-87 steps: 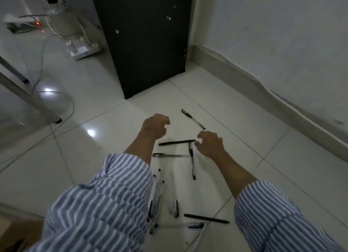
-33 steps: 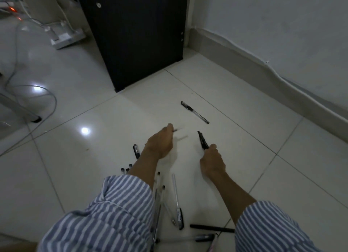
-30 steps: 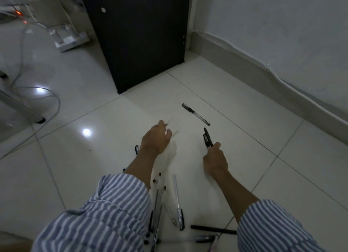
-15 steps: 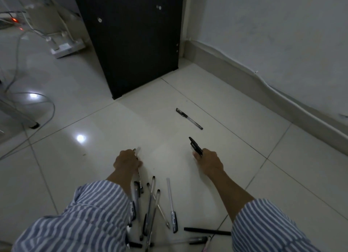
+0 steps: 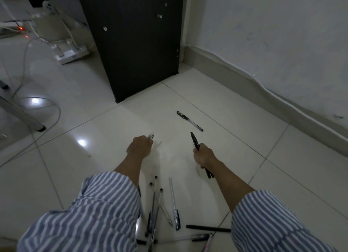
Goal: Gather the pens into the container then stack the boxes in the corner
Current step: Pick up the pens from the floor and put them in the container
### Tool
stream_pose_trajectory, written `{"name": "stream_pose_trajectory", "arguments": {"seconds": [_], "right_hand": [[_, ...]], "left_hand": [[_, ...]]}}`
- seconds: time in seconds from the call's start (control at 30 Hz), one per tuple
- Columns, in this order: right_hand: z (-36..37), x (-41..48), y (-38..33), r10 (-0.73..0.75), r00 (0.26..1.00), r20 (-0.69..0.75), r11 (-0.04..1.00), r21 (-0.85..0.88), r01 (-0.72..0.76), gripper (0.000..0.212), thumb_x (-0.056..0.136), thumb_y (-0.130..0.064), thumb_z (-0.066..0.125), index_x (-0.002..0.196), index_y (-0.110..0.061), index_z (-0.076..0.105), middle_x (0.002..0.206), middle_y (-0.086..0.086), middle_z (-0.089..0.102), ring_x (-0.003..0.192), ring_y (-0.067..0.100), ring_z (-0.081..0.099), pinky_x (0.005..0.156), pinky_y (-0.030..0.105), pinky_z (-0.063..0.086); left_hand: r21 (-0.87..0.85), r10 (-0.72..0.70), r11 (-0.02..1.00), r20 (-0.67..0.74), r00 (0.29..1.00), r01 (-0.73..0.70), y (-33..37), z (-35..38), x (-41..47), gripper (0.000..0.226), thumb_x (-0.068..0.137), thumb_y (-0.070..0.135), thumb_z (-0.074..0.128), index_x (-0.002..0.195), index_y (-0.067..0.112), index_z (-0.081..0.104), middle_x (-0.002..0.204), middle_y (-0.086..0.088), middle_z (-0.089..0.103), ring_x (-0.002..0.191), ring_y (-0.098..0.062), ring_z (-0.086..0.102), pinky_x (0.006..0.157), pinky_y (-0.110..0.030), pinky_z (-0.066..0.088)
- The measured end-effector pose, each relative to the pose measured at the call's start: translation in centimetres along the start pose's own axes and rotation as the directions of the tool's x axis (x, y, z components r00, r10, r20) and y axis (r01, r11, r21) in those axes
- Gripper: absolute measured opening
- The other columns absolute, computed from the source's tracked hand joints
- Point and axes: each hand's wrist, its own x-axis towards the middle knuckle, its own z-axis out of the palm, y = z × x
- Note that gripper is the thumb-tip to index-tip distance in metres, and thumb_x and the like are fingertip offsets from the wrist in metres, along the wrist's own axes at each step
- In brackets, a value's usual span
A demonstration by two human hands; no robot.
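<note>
Black pens in grip: dark pens (image 5: 194, 141), seemingly two, are clasped in the right hand (image 5: 204, 155), with the fingers curled round the barrels. The tips are pointed to 12 o'clock and the tails are seen below the wrist.
Clear pen: a pale pen (image 5: 151, 137), blurred, is pinched in the left hand (image 5: 140, 147), whose fingers are closed about it.
Lone pen: one clear-barrelled pen (image 5: 189, 120) is seen lying on the tiled floor (image 5: 254, 157) at 12 o'clock of the right hand, apart from it.
Loose pens: a scatter of pens (image 5: 156, 204) is spread at 6 o'clock between the striped sleeves (image 5: 105, 204), and a black pen (image 5: 208, 228) is laid crosswise lowest.
Container and boxes: neither is shown.
Surroundings: a dark cabinet (image 5: 131, 44) is placed at 12 o'clock, wall (image 5: 263, 35) and skirting (image 5: 244, 86) at 2 o'clock, cables (image 5: 47, 120) at 9 o'clock.
Step in hand: gathering is judged under way and far from done — stacking is not yet begun.
Next move: the lone pen would be taken by an already laden hand — spare fingers must be freed without the held pens being let slip.
</note>
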Motion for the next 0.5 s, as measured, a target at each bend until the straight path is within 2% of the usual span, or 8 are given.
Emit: {"name": "stream_pose_trajectory", "arguments": {"seconds": [0.03, 0.1, 0.13, 0.2, 0.27, 0.33, 0.4, 0.5], "right_hand": [[-0.1, -0.3, -0.4, -0.008, 1.0, 0.007, 1.0, 0.008, 0.008, 0.036, 0.102, -0.02, 0.034, 0.13, 0.001, 0.041, 0.119, 0.02, 0.053, 0.077, 0.024, 0.048, 0.051, 0.026, 0.041], [-0.4, -0.7, -1.1, -0.024, 1.0, 0.005, 0.998, 0.054, 0.024, 0.026, 0.102, -0.02, 0.034, 0.12, -0.004, 0.043, 0.104, 0.016, 0.05, 0.06, 0.018, 0.045, 0.046, 0.024, 0.038], [-0.6, -1.0, -1.5, -0.038, 0.999, -0.01, 0.996, 0.076, 0.038, 0.018, 0.102, -0.019, 0.034, 0.112, -0.007, 0.042, 0.101, 0.014, 0.048, 0.057, 0.016, 0.044, 0.045, 0.023, 0.038], [-1.0, -1.0, -2.3, -0.046, 0.999, -0.025, 0.99, 0.133, 0.049, 0.009, 0.102, -0.017, 0.035, 0.105, -0.009, 0.039, 0.1, 0.013, 0.047, 0.056, 0.015, 0.044, 0.046, 0.022, 0.039], [-1.6, -1.5, -3.0, -0.053, 0.998, -0.015, 0.978, 0.203, 0.055, 0.01, 0.101, -0.014, 0.036, 0.108, -0.009, 0.043, 0.102, 0.014, 0.047, 0.057, 0.015, 0.044, 0.049, 0.023, 0.041], [-2.3, -2.0, -3.6, -0.062, 0.998, -0.011, 0.968, 0.241, 0.063, 0.021, 0.101, -0.014, 0.037, 0.117, -0.007, 0.047, 0.1, 0.014, 0.049, 0.057, 0.014, 0.045, 0.048, 0.024, 0.041], [-3.0, -2.4, -4.2, -0.046, 0.999, 0.01, 0.964, 0.263, 0.042, 0.024, 0.1, -0.013, 0.036, 0.12, -0.007, 0.047, 0.09, 0.009, 0.051, 0.057, 0.014, 0.044, 0.047, 0.025, 0.039], [-4.0, -2.8, -5.1, -0.03, 0.999, 0.036, 0.96, 0.279, 0.019, 0.014, 0.099, -0.013, 0.036, 0.111, -0.01, 0.044, 0.077, 0.004, 0.044, 0.058, 0.014, 0.043, 0.047, 0.026, 0.039]], "left_hand": [[-0.104, 0.004, 0.995, 0.048, 0.999, 0.001, 0.7, -0.2, -0.1, 0.045, 0.103, 0.028, 0.033, 0.116, -0.007, 0.057, 0.108, -0.023, 0.062, 0.106, -0.038, 0.061, 0.089, -0.04, 0.049], [-0.386, 0.012, 0.92, 0.189, 0.982, 0.063, 2.0, -0.6, -0.5, 0.037, 0.102, 0.027, 0.038, 0.093, -0.002, 0.058, 0.075, -0.014, 0.055, 0.063, -0.029, 0.061, 0.056, -0.029, 0.053], [-0.504, 0.003, 0.851, 0.292, 0.956, 0.151, 2.7, -0.9, -1.3, 0.035, 0.102, 0.025, 0.04, 0.082, 0.001, 0.054, 0.063, -0.01, 0.05, 0.046, -0.02, 0.055, 0.041, -0.021, 0.048], [-0.621, 0.062, 0.743, 0.433, 0.899, 0.248, 3.8, -1.2, -2.2, 0.032, 0.101, 0.021, 0.043, 0.073, 0.006, 0.047, 0.044, -0.003, 0.048, 0.026, -0.007, 0.047, 0.031, -0.011, 0.041], [-0.673, 0.112, 0.693, 0.453, 0.884, 0.257, 4.8, -1.7, -3.4, 0.03, 0.101, 0.016, 0.044, 0.072, 0.008, 0.047, 0.038, 0.002, 0.049, 0.022, -0.002, 0.043, 0.03, -0.009, 0.039], [-0.691, 0.126, 0.689, 0.412, 0.902, 0.219, 6.1, -2.1, -4.2, 0.028, 0.1, 0.015, 0.044, 0.072, 0.011, 0.047, 0.053, 0.0, 0.048, 0.021, -0.001, 0.041, 0.029, -0.008, 0.036], [-0.693, 0.129, 0.697, 0.371, 0.919, 0.182, 7.1, -2.6, -4.9, 0.026, 0.099, 0.014, 0.045, 0.073, 0.013, 0.047, 0.063, 0.0, 0.043, 0.022, -0.001, 0.038, 0.029, -0.008, 0.033], [-0.692, 0.132, 0.707, 0.334, 0.933, 0.148, 8.1, -3.2, -5.6, 0.022, 0.096, 0.011, 0.047, 0.074, 0.012, 0.049, 0.066, 0.001, 0.047, 0.041, -0.007, 0.043, 0.036, -0.015, 0.038]]}}
